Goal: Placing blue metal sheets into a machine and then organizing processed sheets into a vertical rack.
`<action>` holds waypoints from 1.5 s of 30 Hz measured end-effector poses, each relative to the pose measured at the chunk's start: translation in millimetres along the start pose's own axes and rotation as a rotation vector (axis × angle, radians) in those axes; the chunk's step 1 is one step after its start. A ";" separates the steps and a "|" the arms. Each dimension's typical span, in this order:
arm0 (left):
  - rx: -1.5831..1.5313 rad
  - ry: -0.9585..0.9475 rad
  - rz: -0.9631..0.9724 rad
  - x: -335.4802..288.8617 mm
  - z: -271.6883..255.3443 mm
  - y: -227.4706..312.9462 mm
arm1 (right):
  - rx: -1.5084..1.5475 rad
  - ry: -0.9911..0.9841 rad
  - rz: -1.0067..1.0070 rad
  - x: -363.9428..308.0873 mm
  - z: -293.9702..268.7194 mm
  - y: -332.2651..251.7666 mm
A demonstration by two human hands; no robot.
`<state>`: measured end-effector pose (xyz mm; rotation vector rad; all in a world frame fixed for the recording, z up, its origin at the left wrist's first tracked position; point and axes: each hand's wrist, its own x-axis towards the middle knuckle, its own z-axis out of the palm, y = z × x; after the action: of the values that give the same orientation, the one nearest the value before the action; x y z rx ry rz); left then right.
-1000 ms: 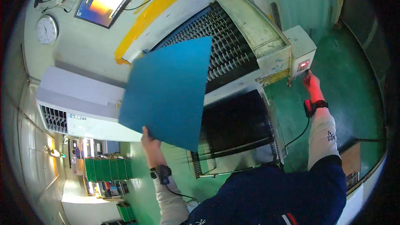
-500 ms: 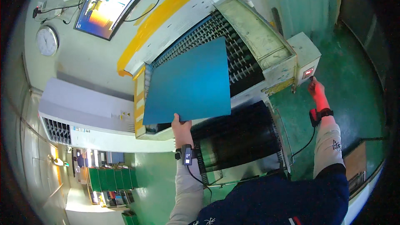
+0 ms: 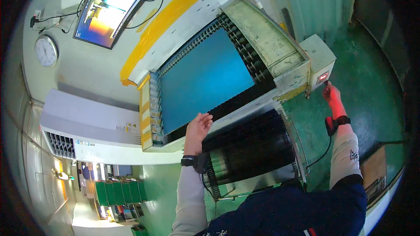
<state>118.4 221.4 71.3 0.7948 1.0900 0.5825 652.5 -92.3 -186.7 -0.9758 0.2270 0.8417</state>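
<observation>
Our left hand [image 3: 199, 126] rests half-open at the near edge of the thin, flat blue-green rectangular sheet [image 3: 205, 81], lying on the machine's roller bed [image 3: 258, 67]; we judge it light, fairly stiff and smooth, best gripped by its edges. Our right hand [image 3: 331, 94] fingers the small white control box [image 3: 321, 63], grip unclear

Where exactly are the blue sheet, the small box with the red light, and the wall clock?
blue sheet [image 3: 205, 83], head view, middle of its flat face.
small box with the red light [image 3: 321, 59], head view, its pale side wall above the light.
wall clock [image 3: 46, 50], head view, centre of the dial.
</observation>
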 end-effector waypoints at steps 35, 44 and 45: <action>1.429 -0.008 0.946 -133.5 42.4 -124.4 | -0.035 0.081 -0.095 -3.1 3.1 4.2; 1.322 0.084 0.705 -205.6 -13.1 -187.8 | -0.022 0.110 -0.119 -16.2 15.1 1.5; 1.317 0.074 0.692 -209.3 -14.6 -193.0 | -0.020 0.118 -0.124 -16.7 17.2 2.6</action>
<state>35.1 -47.7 27.0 2.3653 1.1998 0.3941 636.2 -86.6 -169.9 -1.0489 0.2572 0.6748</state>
